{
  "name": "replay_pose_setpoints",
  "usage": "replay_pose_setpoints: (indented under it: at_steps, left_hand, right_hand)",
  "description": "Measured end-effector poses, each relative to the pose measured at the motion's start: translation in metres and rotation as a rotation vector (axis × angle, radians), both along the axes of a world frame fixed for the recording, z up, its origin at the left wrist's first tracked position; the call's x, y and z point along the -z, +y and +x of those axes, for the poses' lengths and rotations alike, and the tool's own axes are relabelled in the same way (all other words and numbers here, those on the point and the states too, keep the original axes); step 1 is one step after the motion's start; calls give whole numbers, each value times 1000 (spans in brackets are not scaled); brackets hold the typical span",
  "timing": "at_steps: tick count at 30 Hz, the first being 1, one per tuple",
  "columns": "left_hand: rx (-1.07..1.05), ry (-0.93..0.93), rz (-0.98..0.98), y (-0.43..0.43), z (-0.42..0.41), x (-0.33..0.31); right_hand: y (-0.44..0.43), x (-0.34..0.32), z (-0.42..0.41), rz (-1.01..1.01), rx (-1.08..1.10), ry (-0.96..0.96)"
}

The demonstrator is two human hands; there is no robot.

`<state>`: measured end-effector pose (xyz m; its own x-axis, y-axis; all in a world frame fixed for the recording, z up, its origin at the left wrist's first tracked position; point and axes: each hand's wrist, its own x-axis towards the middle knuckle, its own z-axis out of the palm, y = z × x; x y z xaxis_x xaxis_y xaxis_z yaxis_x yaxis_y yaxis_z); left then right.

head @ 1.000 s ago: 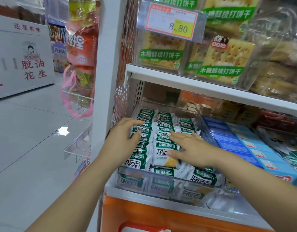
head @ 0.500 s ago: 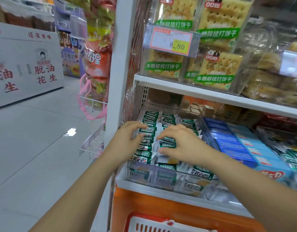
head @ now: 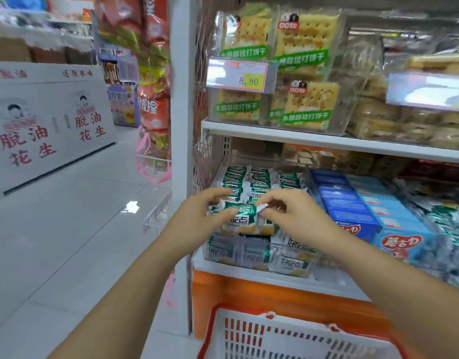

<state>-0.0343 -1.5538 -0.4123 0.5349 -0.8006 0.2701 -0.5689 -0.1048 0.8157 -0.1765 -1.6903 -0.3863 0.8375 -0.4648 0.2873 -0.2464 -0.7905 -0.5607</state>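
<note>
A clear bin (head: 249,252) on the lower shelf holds several green-and-white snack packets. One such packet (head: 245,220) is lifted just above the rows, held between both hands. My left hand (head: 197,218) grips its left end with thumb and curled fingers. My right hand (head: 290,216) pinches the crimped right end. Both forearms reach in from the bottom of the view.
Blue boxes (head: 357,211) fill the bin to the right. Cracker packs (head: 306,104) and a price tag (head: 241,76) sit on the upper shelf (head: 326,141). A red and white basket (head: 287,335) is below. A white upright post (head: 180,125) borders the open aisle floor at left.
Both hands left the packet rows, closed on one packet and raised it. The view tilted down, bringing the basket into sight.
</note>
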Motion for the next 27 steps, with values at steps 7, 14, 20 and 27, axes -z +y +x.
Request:
replay_pose_setpoints:
  at_steps: [7,14,20,27]
  left_hand:
    - [153,368,-90,9,-73,6]
    - [108,553,-185,-9,-139,35]
    - [70,649,-115,-24,-164,53]
    - [19,816,14,-27,-167,65]
  right_hand:
    - [14,15,-88,449,72,-244]
    - [22,50,-149,636,194,-411]
    - [23,70,-169,705,274,-519]
    - [18,80,-177,927,151,-214]
